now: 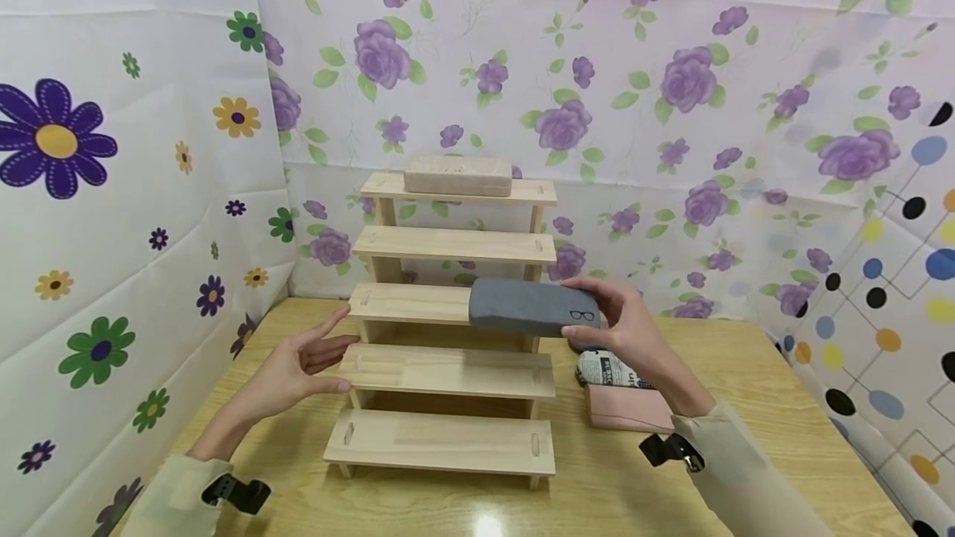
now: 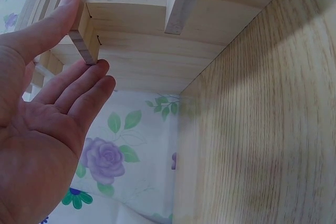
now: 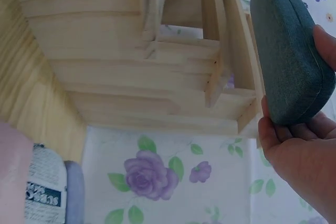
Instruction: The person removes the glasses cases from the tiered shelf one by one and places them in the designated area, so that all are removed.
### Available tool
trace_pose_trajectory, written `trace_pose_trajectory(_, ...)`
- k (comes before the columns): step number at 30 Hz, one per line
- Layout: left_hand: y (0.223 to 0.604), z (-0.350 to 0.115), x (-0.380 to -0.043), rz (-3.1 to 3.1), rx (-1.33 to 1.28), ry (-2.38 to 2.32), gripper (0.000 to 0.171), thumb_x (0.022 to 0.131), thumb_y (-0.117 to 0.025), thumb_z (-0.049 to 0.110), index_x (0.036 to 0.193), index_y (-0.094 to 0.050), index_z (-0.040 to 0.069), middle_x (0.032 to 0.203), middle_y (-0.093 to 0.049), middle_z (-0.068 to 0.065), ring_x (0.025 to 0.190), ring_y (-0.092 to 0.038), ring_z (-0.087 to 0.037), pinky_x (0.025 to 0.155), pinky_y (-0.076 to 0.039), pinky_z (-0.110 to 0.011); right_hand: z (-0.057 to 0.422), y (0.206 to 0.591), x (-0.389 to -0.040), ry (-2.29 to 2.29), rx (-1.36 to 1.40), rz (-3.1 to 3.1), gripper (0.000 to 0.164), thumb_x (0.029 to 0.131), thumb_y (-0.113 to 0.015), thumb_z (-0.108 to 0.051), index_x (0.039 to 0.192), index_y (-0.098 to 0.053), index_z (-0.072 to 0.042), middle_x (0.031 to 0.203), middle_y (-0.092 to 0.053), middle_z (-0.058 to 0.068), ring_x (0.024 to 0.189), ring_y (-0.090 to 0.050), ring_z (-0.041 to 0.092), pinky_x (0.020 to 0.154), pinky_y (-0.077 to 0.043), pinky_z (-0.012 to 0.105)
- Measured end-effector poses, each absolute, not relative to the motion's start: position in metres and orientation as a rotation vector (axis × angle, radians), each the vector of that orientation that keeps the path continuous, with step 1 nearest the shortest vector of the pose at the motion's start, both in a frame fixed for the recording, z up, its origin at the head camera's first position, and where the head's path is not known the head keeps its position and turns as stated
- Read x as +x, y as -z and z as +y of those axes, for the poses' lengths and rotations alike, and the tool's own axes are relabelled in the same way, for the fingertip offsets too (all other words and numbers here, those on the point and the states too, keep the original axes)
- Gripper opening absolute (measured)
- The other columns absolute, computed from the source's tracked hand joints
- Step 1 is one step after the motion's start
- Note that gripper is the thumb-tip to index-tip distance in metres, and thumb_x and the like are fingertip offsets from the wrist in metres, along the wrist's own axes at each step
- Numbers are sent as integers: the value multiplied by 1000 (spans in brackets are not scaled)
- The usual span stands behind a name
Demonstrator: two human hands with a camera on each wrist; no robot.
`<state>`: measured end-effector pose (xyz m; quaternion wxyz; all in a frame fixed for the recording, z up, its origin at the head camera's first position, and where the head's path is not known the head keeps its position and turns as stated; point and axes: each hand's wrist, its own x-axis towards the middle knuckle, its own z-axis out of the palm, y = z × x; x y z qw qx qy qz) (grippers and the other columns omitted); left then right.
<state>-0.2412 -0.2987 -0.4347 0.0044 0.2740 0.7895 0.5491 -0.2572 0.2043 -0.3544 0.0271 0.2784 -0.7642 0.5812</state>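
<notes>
My right hand (image 1: 630,334) pinches the right end of a grey-blue glasses case (image 1: 533,307), which bears a small spectacles drawing. Its left end is in front of the third shelf of a five-tier wooden rack (image 1: 448,437); the head view does not settle whether they touch. Beside the rack, my left hand (image 1: 287,371) has its thumb at the front and its fingertips at the back of a lower shelf's left end, gripping the board between them. The right wrist view shows the case (image 3: 289,51) tilted, with fingers beneath it and the thumb on its side.
A beige case (image 1: 458,176) lies on the top shelf. Right of the rack, a pink case (image 1: 629,408), a newsprint-patterned case (image 1: 606,369) and a partly hidden grey-blue case (image 3: 74,192) lie on the wooden table (image 1: 716,363). Flowered cloth (image 1: 522,89) hangs behind.
</notes>
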Motion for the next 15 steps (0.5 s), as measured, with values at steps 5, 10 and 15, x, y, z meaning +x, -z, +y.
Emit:
trace_pose_trajectory(5, 436, -298, -242, 2468, 869, -1716, 107, 86, -87, 2, 170, -23, 21, 154, -47, -29, 139, -50, -36, 108, -50, -35, 220, 364, -247, -1770, 843, -2379, 60, 92, -82, -4, 147, -58, 0, 139, -59, 16, 117, -62, 25, 91, -55, 26)
trace_pose_trajectory(10, 437, -298, -241, 2471, 855, -1712, 107, 86, -87, 3, 170, -23, 21, 154, -46, -30, 139, -50, -36, 108, -50, -41, 232, 373, -238, -1781, 827, -2383, 59, 93, -80, -2, 147, -56, 3, 139, -58, 19, 113, -63, 23, 89, -57, 26)
trace_pose_trajectory(15, 435, -299, -241, 2484, 856, -1705, 107, 87, -87, 3, 170, -23, 22, 153, -48, -30, 139, -50, -37, 107, -51, -36, 241, 377, -231, -1759, 849, -2370, 57, 93, -79, 1, 146, -58, -1, 138, -58, 19, 113, -63, 22, 89, -57, 26)
